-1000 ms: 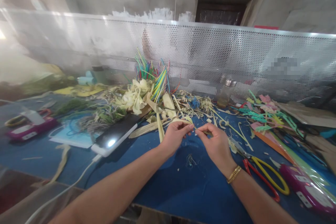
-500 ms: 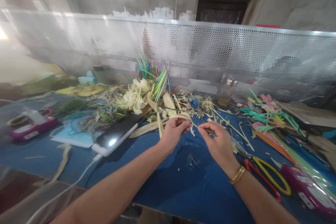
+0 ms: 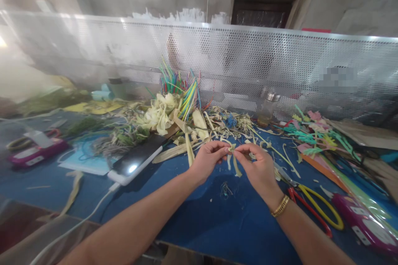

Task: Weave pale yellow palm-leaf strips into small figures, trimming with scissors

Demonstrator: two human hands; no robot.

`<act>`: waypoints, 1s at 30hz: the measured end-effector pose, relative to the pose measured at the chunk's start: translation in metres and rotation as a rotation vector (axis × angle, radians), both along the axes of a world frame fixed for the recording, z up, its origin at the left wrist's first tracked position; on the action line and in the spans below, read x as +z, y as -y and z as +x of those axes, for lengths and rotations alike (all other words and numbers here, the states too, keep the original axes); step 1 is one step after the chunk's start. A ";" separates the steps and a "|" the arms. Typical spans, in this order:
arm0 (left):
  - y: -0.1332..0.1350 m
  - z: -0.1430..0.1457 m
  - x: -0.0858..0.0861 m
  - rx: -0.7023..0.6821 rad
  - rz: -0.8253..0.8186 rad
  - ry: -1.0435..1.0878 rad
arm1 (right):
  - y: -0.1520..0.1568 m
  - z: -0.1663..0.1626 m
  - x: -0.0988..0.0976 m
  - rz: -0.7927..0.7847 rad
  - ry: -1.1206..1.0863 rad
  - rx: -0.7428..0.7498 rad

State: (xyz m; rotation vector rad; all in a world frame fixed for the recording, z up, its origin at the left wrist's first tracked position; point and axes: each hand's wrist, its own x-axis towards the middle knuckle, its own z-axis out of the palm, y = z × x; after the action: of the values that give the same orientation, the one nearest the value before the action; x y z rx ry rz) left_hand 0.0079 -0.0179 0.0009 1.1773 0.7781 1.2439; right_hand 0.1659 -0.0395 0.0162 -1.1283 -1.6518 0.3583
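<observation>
My left hand point(image 3: 207, 160) pinches a pale corn husk strip point(image 3: 236, 167) between thumb and fingers. On the other side of the same strip, my right hand point(image 3: 256, 165) is closed in a pinch, its fingertips almost meeting the left ones. The strip is folded or crossed at the fingertips, and its loose ends hang below. Whether it is knotted there cannot be made out. Beyond the hands lies a heap of dried corn husks point(image 3: 199, 122). Scissors point(image 3: 314, 203) with one red and one yellow handle rest beside my right wrist.
A lit phone on a charging cable point(image 3: 138, 159) lies left of my hands. Colourful pipe cleaners point(image 3: 178, 85), a glass bottle point(image 3: 267, 109) and a perforated metal screen point(image 3: 217, 49) stand behind. Purple power strips point(image 3: 362, 223) lie at both sides. Paper flowers point(image 3: 320, 128) are at right.
My fingertips have come closer together. The husk strip, earlier stretched and looped over the left fingers, is now bunched between both hands with its ends hanging down.
</observation>
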 end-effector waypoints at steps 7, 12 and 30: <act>0.004 0.004 0.002 -0.025 0.022 0.053 | 0.000 -0.002 0.001 -0.055 -0.062 0.004; 0.002 0.001 0.000 -0.011 0.006 -0.021 | 0.001 -0.004 0.000 -0.079 -0.058 0.043; 0.000 -0.004 0.002 -0.194 -0.299 0.197 | -0.001 0.011 0.006 0.426 0.571 -0.097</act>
State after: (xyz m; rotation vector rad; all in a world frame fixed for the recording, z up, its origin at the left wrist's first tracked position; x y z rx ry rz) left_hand 0.0038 -0.0175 0.0030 0.8511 0.6602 1.0242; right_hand 0.1768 -0.0381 0.0226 -1.0261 -2.0251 -0.4054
